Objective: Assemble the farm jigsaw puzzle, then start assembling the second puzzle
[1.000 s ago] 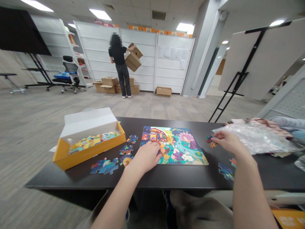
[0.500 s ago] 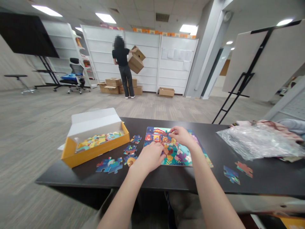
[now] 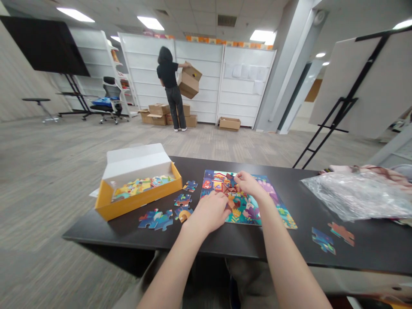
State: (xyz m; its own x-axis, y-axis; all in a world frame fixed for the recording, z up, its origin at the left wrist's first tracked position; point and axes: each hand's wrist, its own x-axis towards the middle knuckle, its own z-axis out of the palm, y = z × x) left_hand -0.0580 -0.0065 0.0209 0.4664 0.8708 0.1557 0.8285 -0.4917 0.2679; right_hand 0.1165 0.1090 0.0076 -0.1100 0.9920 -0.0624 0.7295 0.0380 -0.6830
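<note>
A colourful jigsaw puzzle [image 3: 236,214] with animals and flowers lies on the dark table, partly covered by my hands. My left hand [image 3: 212,209] rests on its left part, fingers stretched out and lying flat. At the puzzle's upper middle, the thumb and fingertips of my right hand [image 3: 249,184] are pinched on a dark puzzle piece [image 3: 231,177], which is small and partly hidden. Several loose blue pieces [image 3: 156,219] lie left of the puzzle. To the right are another blue piece [image 3: 322,240] and a reddish-brown piece [image 3: 343,233].
An open yellow box [image 3: 144,200] holding more pieces stands at the table's left. A clear plastic bag [image 3: 357,193] lies at the right, by folded cloth. Beyond the table, a person [image 3: 169,77] holds a cardboard box [image 3: 189,81] by white shelves. An easel [image 3: 341,103] stands right.
The view has turned slightly left, so everything sits further right in the picture. Both hands keep nearly the same places on the puzzle.
</note>
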